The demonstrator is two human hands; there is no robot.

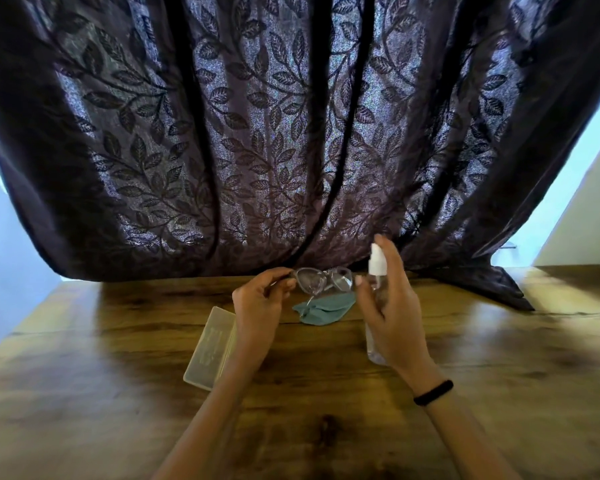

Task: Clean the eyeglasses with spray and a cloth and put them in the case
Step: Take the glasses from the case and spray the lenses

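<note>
Head view, looking forward and down: a wooden table point(499, 393) with a dark leaf-patterned curtain point(257, 133) hanging behind its far edge.

Left hand point(257, 306): raised above the table, fingers closed in a pinch on the left end of the eyeglasses point(323, 280). The eyeglasses are clear-framed and held in the air, clear of the table, with both lenses facing the person. They sit between the two hands, above the cloth.

Right hand point(392, 306): wrapped around a clear spray bottle point(374, 271), holding it upright and off the table. The index finger rests on top of the white pump head, and the thumb tip lies beside the right lens. The nozzle points left, toward the eyeglasses, and is just beside them. A black band point(433, 393) circles the right wrist.

Cloth point(323, 308): teal, crumpled, lying on the table below the eyeglasses and between the two hands. It is not touched by either hand.

Case point(210, 348): pale, translucent, rectangular, lying flat on the table to the left of the left forearm, near the cloth. Whether its lid is latched cannot be told.
</note>
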